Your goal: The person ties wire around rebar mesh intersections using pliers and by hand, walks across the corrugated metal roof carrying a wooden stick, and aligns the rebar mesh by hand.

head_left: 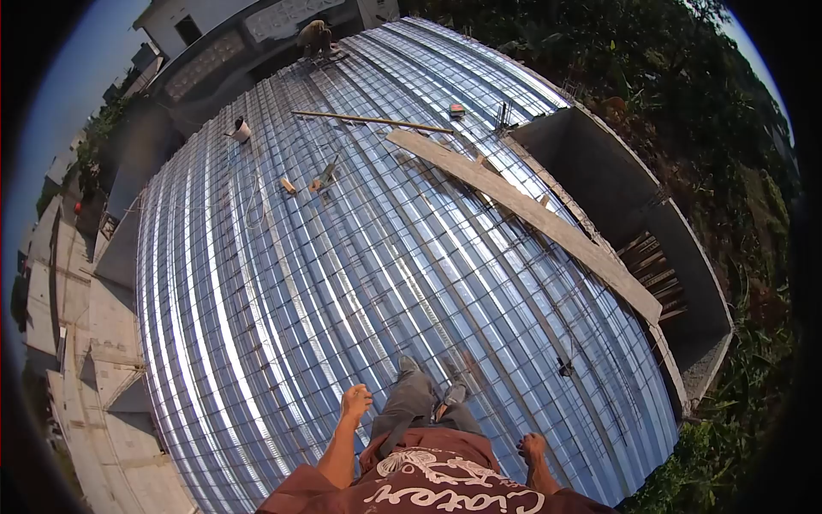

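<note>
My left hand [356,403] hangs beside my left leg with its fingers curled; whether something small is inside cannot be made out. On the other side, my right hand [533,446] is also curled, above the ribbed metal decking [368,283]. Neither hand touches the wire mesh that lies over the decking. Both my feet stand on the mesh, one shoe [455,393] slightly ahead of my shirt's hem. A small dark object [565,368] lies on the mesh to the right of my legs.
A long wooden plank [522,210] runs along the right edge, beside an open concrete shaft [591,163]. Farther off lie a thin pole [372,121], a bucket [242,131], tools [322,179] and a red-green object [457,110]. Another person [315,38] crouches at the far edge.
</note>
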A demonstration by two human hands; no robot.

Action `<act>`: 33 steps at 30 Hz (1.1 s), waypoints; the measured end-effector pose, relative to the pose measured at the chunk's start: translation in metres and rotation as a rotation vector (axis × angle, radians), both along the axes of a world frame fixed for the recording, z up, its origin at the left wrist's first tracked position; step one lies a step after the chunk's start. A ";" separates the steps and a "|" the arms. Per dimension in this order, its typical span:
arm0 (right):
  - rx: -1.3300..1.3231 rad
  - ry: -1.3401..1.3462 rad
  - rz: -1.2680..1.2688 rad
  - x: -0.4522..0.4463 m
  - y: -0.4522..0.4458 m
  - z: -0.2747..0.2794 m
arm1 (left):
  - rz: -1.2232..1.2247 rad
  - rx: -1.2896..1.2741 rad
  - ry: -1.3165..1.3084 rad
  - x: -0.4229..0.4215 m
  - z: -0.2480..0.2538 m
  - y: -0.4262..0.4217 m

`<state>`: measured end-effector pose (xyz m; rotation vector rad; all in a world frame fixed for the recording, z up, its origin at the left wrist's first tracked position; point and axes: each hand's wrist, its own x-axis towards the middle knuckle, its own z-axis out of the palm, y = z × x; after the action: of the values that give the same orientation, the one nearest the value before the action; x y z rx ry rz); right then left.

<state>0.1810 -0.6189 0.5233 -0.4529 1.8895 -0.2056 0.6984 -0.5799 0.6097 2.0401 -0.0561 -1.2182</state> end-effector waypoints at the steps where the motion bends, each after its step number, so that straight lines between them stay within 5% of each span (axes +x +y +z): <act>1: 0.056 0.041 0.026 -0.001 0.016 0.000 | 0.037 0.028 0.010 0.004 -0.010 0.004; 6: 0.208 0.076 0.049 0.026 0.016 0.018 | -0.027 0.235 -0.005 0.006 -0.055 0.037; 8: 0.146 0.096 -0.007 0.047 -0.016 0.020 | -0.919 0.502 -0.470 0.023 -0.119 0.069; 9: 0.086 0.113 -0.052 0.056 -0.032 0.020 | -1.045 0.504 -0.521 0.025 -0.124 0.063; 16: -0.197 0.068 -0.036 0.154 -0.221 0.038 | -1.198 0.246 -0.556 0.119 -0.135 -0.086; 17: -0.263 0.057 0.017 0.176 -0.252 0.050 | -1.167 0.228 -0.548 0.140 -0.131 -0.113; 19: -0.408 0.081 0.077 0.216 -0.304 0.071 | 0.037 0.105 0.168 0.166 -0.053 -0.217; 27: -0.517 0.066 0.177 0.299 -0.372 0.102 | 0.226 -0.303 -0.015 0.312 0.011 -0.378; 33: -0.230 0.202 0.331 0.252 -0.303 0.017 | 0.251 0.068 0.144 0.276 -0.053 -0.324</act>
<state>0.4335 -0.9222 0.5399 -0.9638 1.9611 -0.1608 0.9741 -0.9036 0.5563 1.9425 0.3055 -1.2165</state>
